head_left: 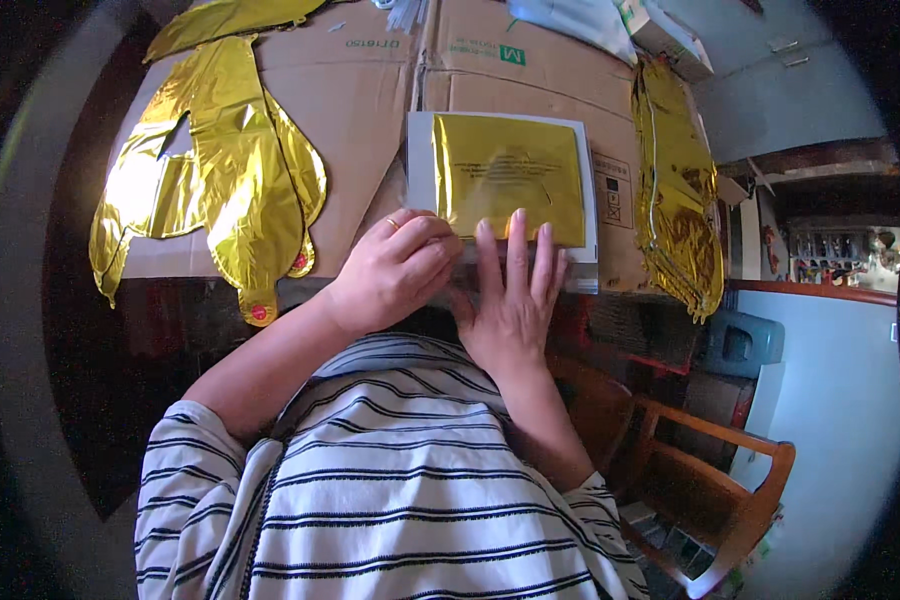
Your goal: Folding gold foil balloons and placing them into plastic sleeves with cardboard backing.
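Observation:
A folded gold foil balloon [510,165] lies in a flat white-edged clear bag [421,165] on the cardboard in front of me. My left hand [400,265], with a ring on one finger, is closed in a pinch at the bag's lower left corner. Whatever is between those fingertips is hidden. Spread and flat, the fingers of my right hand [510,300] rest on the bag's near edge, fingertips over the lower part of the gold foil.
Flattened cardboard [355,110] covers the table. Unfolded gold foil balloons [205,150] lie at the left, overhanging the near edge. More gold foil [675,190] hangs over the right side. A wooden chair [710,460] stands at the lower right, near a grey-green plastic container [745,340].

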Tool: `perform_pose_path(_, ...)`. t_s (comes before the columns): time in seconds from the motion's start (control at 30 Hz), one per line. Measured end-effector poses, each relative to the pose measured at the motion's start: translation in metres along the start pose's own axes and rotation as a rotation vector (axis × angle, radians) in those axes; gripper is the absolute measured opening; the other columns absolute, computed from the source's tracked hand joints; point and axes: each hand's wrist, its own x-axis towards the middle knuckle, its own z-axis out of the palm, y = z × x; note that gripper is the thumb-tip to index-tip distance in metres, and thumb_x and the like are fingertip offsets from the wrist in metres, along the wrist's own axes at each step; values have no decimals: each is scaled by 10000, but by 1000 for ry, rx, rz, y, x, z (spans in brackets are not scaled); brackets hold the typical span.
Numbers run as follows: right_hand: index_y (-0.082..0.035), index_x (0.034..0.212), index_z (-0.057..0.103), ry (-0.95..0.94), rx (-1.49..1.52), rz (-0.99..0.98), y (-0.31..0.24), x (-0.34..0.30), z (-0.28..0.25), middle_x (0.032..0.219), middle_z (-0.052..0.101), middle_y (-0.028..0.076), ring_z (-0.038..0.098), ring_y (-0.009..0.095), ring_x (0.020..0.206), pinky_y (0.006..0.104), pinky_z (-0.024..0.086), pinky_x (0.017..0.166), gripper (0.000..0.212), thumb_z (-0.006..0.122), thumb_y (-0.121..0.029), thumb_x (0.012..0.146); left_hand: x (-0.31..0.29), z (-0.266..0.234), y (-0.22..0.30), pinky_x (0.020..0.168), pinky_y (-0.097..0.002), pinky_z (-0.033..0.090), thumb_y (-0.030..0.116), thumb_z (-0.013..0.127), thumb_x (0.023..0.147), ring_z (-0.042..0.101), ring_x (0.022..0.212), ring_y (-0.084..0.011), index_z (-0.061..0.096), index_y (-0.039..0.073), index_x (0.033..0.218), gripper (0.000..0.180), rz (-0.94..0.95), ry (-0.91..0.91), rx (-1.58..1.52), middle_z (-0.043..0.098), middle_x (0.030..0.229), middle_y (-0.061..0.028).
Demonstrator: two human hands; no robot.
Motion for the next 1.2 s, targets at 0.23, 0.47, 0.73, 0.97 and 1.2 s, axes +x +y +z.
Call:
perform_pose_path(0.23,-174,1490,418,-51,2,-28,3,-2,-1,1586,263,219,227,509,1433,699,167,1127,641,523,-510,954,-1,3,-1,842,-403,533,98,724,747,620,950,-295,668,24,1056,323,19,4,48,603,1017,-110)
perform_pose_path(0.47,-152,1428,492,-30,77,-40,-3,-13,-1,1567,301,227,251,510,1422,717,183,1113,611,514,-540,957,-3,6,-2,817,-377,532,119,719,753,615,933,-261,673,37,1072,333,28,33,88,601,1016,-80)
perform_pose_path(0.73,-157,1428,495,-29,60,-15,-7,-10,-2,1573,288,230,248,505,1426,719,184,1110,592,509,-526,965,-2,5,2,848,-410,546,93,751,730,635,961,-305,706,49,1048,324,-18,19,75,643,1031,-98)
perform_pose_path(0.97,-38,1434,478,72,112,-38,-2,-14,-1,1541,357,233,317,495,1404,663,212,1136,630,544,-453,965,-1,5,2,842,-412,548,85,762,724,639,948,-305,710,50,1034,316,-37,11,47,653,1005,-97)
perform_pose_path(1.2,-51,993,708,362,133,-88,25,-42,-14,1135,671,108,592,299,1139,513,385,1053,177,658,-182,884,3,5,4,801,-394,521,76,756,727,615,892,-269,672,41,993,280,-24,28,57,606,982,-81)
